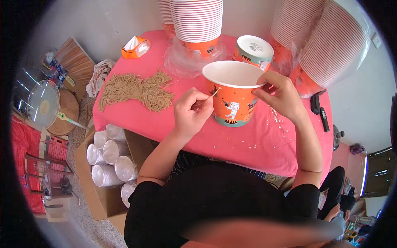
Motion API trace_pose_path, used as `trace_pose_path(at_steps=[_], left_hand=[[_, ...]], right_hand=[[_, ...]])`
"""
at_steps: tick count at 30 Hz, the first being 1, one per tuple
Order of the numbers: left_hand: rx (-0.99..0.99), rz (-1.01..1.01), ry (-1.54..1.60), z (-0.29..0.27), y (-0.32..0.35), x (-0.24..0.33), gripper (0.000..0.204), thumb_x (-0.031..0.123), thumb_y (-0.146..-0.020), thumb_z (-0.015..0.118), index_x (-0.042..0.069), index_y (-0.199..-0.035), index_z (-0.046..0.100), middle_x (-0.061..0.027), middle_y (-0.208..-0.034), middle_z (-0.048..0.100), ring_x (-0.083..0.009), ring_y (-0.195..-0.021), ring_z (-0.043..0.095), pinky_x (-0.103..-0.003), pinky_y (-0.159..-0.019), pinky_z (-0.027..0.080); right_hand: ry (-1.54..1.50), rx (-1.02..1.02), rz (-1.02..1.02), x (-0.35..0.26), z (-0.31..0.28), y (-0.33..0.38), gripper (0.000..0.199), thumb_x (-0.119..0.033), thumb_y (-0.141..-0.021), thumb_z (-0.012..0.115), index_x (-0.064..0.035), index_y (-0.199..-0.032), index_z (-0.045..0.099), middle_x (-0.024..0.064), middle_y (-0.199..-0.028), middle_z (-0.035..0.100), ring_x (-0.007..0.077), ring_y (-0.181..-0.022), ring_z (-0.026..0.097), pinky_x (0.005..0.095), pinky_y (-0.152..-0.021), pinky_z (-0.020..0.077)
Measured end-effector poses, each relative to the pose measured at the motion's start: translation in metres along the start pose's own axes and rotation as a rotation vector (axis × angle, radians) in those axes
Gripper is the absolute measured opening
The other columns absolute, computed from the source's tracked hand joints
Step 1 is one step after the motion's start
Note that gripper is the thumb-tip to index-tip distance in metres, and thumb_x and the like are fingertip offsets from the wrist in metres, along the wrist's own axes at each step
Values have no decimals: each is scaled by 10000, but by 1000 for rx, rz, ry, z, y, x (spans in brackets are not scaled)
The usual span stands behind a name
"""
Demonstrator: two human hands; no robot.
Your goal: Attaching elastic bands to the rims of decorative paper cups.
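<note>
An orange paper bucket (pixel 242 108) with a white rim, a mummy print and a green base stands upright on the pink-covered table. With thumb and fingers closed, my right hand (pixel 283 93) grips its rim at the right. My left hand (pixel 193 109), closed in a pinch, holds a thin tan cord (pixel 214 93) whose tip touches or nearly touches the bucket's left side just below the rim. Left of that hand lies a heap of loose tan cords (pixel 138 91). Whether any cord is at my right fingers cannot be made out.
Tall bucket stacks (pixel 197 20) stand at the back, with plastic-wrapped ones (pixel 331 45) at right. An upside-down bucket (pixel 255 46) and an orange tissue pack (pixel 135 47) sit behind. Black hand tools (pixel 324 120) lie at the right edge; a carton (pixel 93 198) of white cups is below left.
</note>
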State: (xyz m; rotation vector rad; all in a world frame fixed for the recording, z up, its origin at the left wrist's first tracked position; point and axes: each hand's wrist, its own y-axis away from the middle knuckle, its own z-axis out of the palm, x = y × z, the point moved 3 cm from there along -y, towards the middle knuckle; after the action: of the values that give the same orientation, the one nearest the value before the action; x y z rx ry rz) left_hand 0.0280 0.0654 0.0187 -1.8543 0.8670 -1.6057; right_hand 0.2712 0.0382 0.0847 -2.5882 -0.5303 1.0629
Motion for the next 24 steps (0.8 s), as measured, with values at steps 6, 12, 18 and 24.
trace_pose_path(at_steps=[6, 12, 18, 24], left_hand=[[-14, -1, -2, 1, 1, -4, 155, -52, -795, 679, 22, -743, 553, 10, -645, 474, -41, -546, 428, -227, -469, 321], [-9, -27, 31, 4, 3, -6, 144, -49, -794, 678, 31, -748, 568, 27, -637, 470, -39, -552, 406, -225, -484, 300], [-41, -17, -13, 7, 1, -5, 155, -37, -802, 684, 20, -739, 553, -1, -638, 477, -62, -543, 432, -244, -480, 337], [-109, -82, 15, 8, 12, -3, 145, -22, -812, 689, 11, -751, 562, -16, -651, 488, -69, -553, 463, -245, -494, 364]], right_hand=[[23, -26, -16, 0, 0, 1, 138, -10, -821, 715, 8, -899, 603, 39, -841, 613, 116, -746, 607, 261, -648, 492], [28, -39, -9, -3, 0, 2, 144, -8, -820, 714, 7, -903, 598, 44, -842, 611, 122, -740, 610, 264, -651, 495], [54, -34, -22, -5, 2, 9, 151, -13, -808, 722, -1, -894, 598, 46, -833, 605, 126, -713, 603, 269, -633, 490], [149, -62, -79, -17, 5, 24, 163, -44, -780, 747, -12, -868, 613, 62, -814, 612, 167, -647, 590, 278, -581, 471]])
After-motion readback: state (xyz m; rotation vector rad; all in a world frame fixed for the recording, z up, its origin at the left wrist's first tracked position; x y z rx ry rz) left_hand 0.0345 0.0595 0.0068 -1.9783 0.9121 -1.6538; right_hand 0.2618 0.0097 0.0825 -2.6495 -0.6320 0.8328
